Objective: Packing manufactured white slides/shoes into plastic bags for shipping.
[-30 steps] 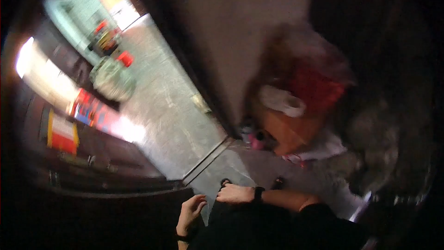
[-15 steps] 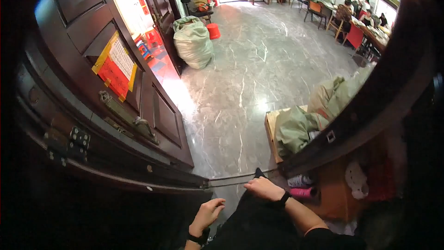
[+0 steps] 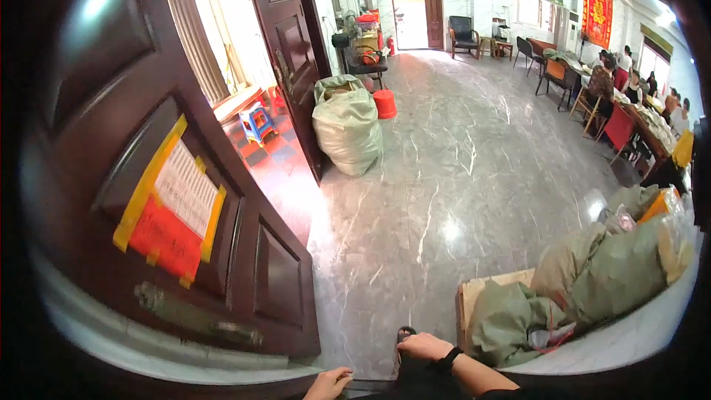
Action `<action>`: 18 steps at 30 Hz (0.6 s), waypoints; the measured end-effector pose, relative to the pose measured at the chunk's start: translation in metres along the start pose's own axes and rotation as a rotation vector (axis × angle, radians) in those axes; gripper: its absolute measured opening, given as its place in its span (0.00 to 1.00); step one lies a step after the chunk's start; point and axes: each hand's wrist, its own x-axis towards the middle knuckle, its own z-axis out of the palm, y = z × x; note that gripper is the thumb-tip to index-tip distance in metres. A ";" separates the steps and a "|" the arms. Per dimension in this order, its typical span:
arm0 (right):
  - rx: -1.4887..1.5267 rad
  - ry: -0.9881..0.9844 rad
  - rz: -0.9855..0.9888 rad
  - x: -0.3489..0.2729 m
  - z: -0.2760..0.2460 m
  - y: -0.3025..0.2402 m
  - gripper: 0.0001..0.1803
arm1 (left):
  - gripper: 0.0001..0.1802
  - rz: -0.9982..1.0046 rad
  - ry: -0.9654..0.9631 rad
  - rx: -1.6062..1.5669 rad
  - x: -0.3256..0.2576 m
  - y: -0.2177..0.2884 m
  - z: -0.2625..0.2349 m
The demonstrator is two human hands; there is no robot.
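My left hand (image 3: pixel 330 384) is low in the picture near the bottom edge, palm inward. Its fingers are loosely bent, thumb apart, with nothing between them. To its right, my right hand (image 3: pixel 426 346) hangs back upward in front of my dark clothing, a black band (image 3: pixel 449 356) on its wrist. The fingers are slack and partly turned out of sight; I see no object in them. Just beyond it a dark shoe (image 3: pixel 405 332) shows on the grey marble floor (image 3: pixel 385 267). Neither hand touches the dark brown door (image 3: pixel 278 267) at the left.
Stuffed green sacks (image 3: pixel 607 267) lie by a wooden board (image 3: pixel 466 300) at the right. A full pale sack (image 3: pixel 346 133) and a red bucket (image 3: pixel 385 104) stand by the second door (image 3: pixel 292 52). Several people sit along a long table (image 3: pixel 652 133) far right. An open doorway (image 3: pixel 411 15) is at the back.
The view has moved forward through the doorway and tilted up, so more of the room shows. Both hands now appear lower in the picture, and the sacks at right show more fully.
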 end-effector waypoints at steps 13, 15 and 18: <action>-0.013 0.260 0.046 0.116 -0.185 0.203 0.09 | 0.11 -0.795 0.333 -0.460 0.212 -0.168 -0.022; 0.030 0.219 0.070 0.128 -0.192 0.234 0.09 | 0.11 -0.823 0.307 -0.492 0.255 -0.184 -0.033; 0.066 0.134 0.116 0.144 -0.224 0.283 0.13 | 0.11 -0.859 0.261 -0.534 0.326 -0.212 -0.057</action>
